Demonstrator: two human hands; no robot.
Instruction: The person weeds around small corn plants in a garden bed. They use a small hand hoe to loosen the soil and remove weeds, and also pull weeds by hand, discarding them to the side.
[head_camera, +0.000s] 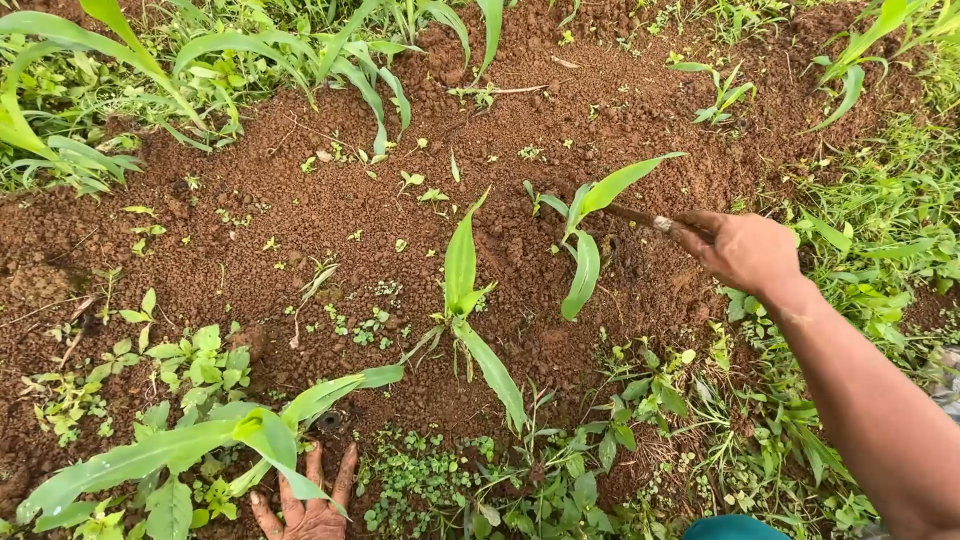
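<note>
While the right hand (742, 250) is clenched around the dark handle of a small digging tool (640, 217), its thin shaft runs leftward to the base of a young maize plant with long pale-green leaves (588, 232), where the working end is hidden behind the leaves. That plant stands in crumbly reddish-brown soil (300, 210), right of the middle of the bare patch. The right forearm comes in from the lower right corner of the patch, over a fringe of low green weeds (640, 395).

Just left of it, near the middle of the patch, grows a second maize seedling with a broad upright leaf (462, 290), well apart from the tool. At the bottom edge the left hand (308, 505) lies open and soiled, fingers spread flat on the ground, grasping nothing. A larger maize plant with drooping strap-like leaves (200, 445) arches just above and over it, one leaf tip crossing the fingers. Small round-leaved weeds (195, 360) crowd the left edge, and taller maize leaves (250, 50) line the top left corner.
</note>
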